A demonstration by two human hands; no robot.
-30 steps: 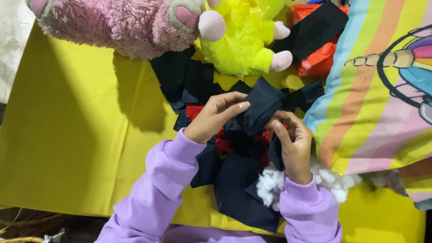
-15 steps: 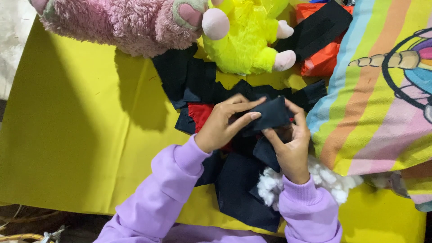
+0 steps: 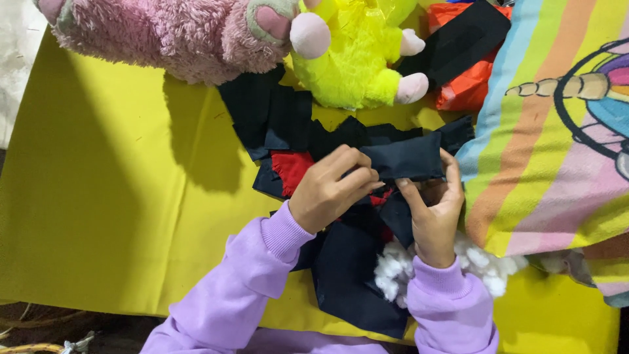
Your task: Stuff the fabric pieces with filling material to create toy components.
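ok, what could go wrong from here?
1. Both hands, left hand and right hand, pinch one dark cloth strip above a pile of similar dark scraps; a slip could drop it among look-alikes.
2. The white stuffing lies loose under the right wrist, so a wrist move may scatter it.
3. The yellow plush crowds the scraps' far edge.

Open yellow cloth surface [image 3: 98, 196] to left: free passage. Far side blocked by pink plush toy [image 3: 164, 33] & neon-yellow plush toy [image 3: 347, 59]. Right blocked by striped multicolour blanket [image 3: 550, 151].
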